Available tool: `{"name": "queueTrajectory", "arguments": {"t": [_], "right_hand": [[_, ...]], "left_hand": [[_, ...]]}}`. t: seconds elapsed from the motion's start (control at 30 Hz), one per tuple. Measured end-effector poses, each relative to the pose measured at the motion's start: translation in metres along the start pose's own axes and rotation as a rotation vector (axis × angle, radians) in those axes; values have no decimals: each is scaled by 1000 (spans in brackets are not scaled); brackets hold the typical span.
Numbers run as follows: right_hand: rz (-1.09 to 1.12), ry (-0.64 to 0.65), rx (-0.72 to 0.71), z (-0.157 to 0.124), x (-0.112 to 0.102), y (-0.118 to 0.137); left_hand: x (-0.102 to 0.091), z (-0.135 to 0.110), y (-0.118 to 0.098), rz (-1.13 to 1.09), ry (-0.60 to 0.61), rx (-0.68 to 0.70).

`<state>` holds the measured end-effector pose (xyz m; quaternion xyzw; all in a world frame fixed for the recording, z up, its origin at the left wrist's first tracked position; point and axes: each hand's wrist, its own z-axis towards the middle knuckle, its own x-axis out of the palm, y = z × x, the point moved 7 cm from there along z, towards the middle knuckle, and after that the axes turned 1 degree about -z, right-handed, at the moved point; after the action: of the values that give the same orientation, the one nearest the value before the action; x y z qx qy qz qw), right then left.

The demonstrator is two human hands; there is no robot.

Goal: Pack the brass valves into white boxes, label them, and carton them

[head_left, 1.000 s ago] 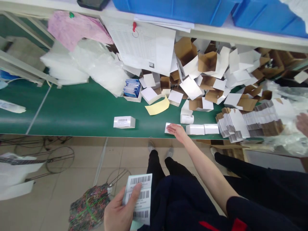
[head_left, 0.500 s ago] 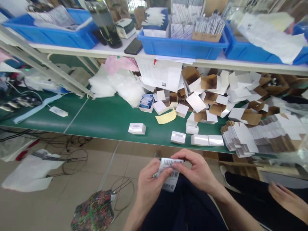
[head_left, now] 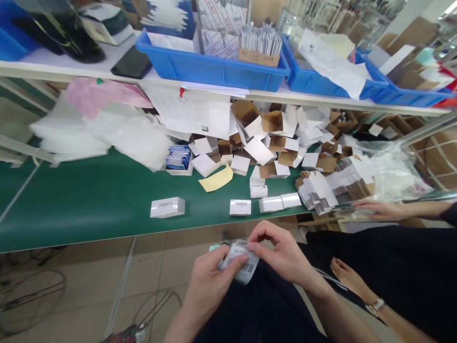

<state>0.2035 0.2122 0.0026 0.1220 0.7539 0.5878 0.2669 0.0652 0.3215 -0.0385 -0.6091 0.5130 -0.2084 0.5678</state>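
Observation:
A sheet of barcode labels (head_left: 243,267) sits over my lap, gripped by both hands. My left hand (head_left: 210,281) wraps its lower left part, thumb on top. My right hand (head_left: 282,252) pinches the sheet's upper edge with fingertips. On the green belt (head_left: 89,200) just beyond lie small closed white boxes: one (head_left: 167,207) to the left, one (head_left: 240,207) straight ahead, and a pair (head_left: 279,202) at the right.
A heap of open cardboard cartons (head_left: 285,138) and flat stacked blanks (head_left: 332,188) fills the belt's right side. Plastic bags (head_left: 107,133) lie at left. Blue bins (head_left: 214,62) stand on the shelf above. A co-worker's hand (head_left: 374,209) rests at the right.
A second ago my right hand lay on a white box on the belt; it has come back to join the left on the label sheet. The view swung up and left.

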Motion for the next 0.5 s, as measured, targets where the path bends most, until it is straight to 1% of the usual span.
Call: {"name": "queueTrajectory", "arguments": {"t": [0.07, 0.13, 0.2, 0.27, 0.3, 0.37, 0.43, 0.5], "right_hand": [[20, -42, 39, 13, -6, -17], [42, -112, 94, 29, -23, -46], [30, -203, 165, 48, -49, -85], [-28, -229, 218, 70, -77, -128], [-66, -219, 249, 81, -91, -150], [-136, -156, 320, 99, -112, -193], [-199, -72, 389, 111, -127, -231], [-251, 13, 441, 119, -136, -262]], "left_hand": [[3, 3, 11, -41, 62, -78], [2, 5, 18, -54, 93, -121], [-5, 4, 26, -45, 74, -159], [-13, 1, 40, -50, 38, -214], [-17, -1, 48, -56, 27, -244], [-23, -8, 69, -51, 16, -301], [-28, -17, 90, -22, -1, -361], [-30, -26, 107, -12, -24, -436]]}}
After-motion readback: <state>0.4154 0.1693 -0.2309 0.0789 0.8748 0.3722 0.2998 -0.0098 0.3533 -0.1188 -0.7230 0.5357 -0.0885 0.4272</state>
